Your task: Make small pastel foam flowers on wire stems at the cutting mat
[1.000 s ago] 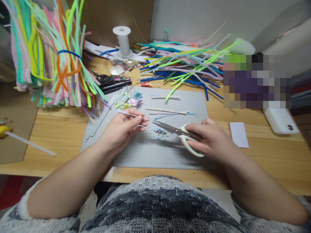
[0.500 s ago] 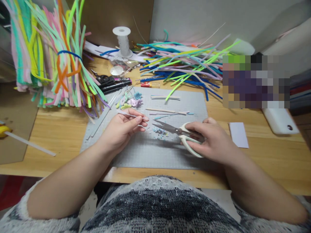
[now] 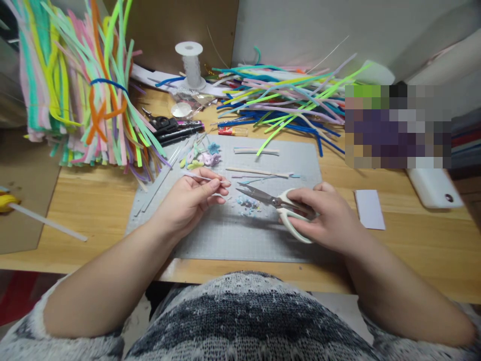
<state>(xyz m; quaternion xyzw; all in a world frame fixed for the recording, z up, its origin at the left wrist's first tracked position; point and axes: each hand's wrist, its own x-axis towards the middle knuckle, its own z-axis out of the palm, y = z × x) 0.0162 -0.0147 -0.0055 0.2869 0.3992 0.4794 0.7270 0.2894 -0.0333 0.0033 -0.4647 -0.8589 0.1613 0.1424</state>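
While pinched between left hand fingertips, thin pale strip held just above grey cutting mat. Right hand clenched round white-handled scissors, blades slightly parted, tips near strip. Blue trimmings lying on mat beneath blades.

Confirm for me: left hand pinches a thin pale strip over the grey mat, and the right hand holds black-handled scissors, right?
Not quite. In the head view the scissors in the right hand have white handles, not black. The left hand does pinch a thin pale strip over the grey mat.

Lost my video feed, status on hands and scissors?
Left hand pinching thin pale strip. Right hand holding scissors, blades slightly open. Blue trimmings between hands.
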